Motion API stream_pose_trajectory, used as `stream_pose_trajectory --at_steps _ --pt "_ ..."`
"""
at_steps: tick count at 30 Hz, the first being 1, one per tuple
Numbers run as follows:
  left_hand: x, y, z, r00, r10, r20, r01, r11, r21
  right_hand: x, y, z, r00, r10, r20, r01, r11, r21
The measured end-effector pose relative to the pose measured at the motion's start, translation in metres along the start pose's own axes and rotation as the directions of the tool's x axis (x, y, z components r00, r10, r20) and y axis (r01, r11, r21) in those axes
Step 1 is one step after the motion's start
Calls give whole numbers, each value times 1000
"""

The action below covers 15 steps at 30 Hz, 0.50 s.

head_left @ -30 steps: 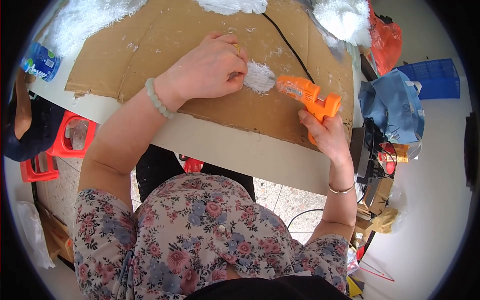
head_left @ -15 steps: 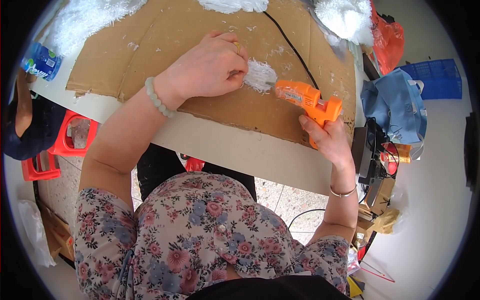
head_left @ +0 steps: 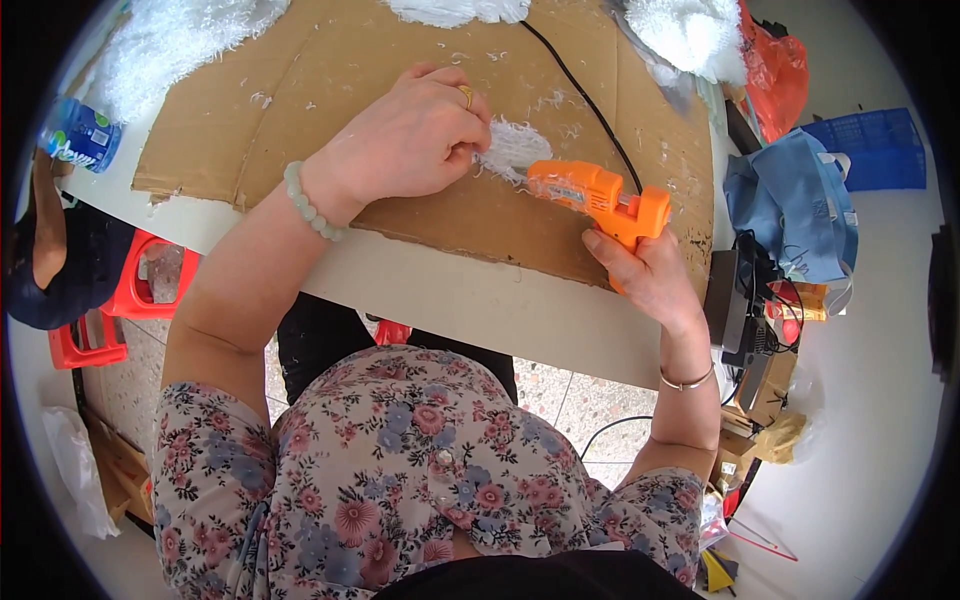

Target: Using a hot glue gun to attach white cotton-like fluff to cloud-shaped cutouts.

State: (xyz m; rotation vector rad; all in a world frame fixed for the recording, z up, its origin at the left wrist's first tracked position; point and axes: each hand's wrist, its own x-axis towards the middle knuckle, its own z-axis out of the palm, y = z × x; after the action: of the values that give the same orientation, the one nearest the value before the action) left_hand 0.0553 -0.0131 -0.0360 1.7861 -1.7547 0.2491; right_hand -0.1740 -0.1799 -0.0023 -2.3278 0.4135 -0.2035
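Note:
My right hand is wrapped round the handle of an orange hot glue gun. Its nozzle points left and touches or nearly touches a small piece of white shaggy material. That piece lies over the brown cardboard sheet. Curled fingers of my left hand pinch at the left edge of the white piece; the fingertips themselves are mostly hidden behind the hand. A black cord runs across the cardboard beyond the glue gun.
White fluffy heaps lie at the far left, with another white pile far right. A blue-labelled bottle stands at the left edge, near another person's arm. Beside the table's right side are a blue bag and black box.
The glue gun and my right hand have moved slightly left, bringing the nozzle further over the white piece. My left hand has shifted a little left, still pinching.

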Motion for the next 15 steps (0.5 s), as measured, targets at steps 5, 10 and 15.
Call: stream_pose_trajectory --at_steps 5,10,15 --pt "0 0 -1 1000 -10 10 10 1000 0 4 -5 0 1000 -1 29 2 1000 -26" --pt "0 0 -3 999 -30 14 30 999 11 8 -7 2 999 -22 30 23 999 -46" --pt "0 0 -5 999 -37 29 37 999 16 13 -4 6 991 -132 11 133 989 -64"
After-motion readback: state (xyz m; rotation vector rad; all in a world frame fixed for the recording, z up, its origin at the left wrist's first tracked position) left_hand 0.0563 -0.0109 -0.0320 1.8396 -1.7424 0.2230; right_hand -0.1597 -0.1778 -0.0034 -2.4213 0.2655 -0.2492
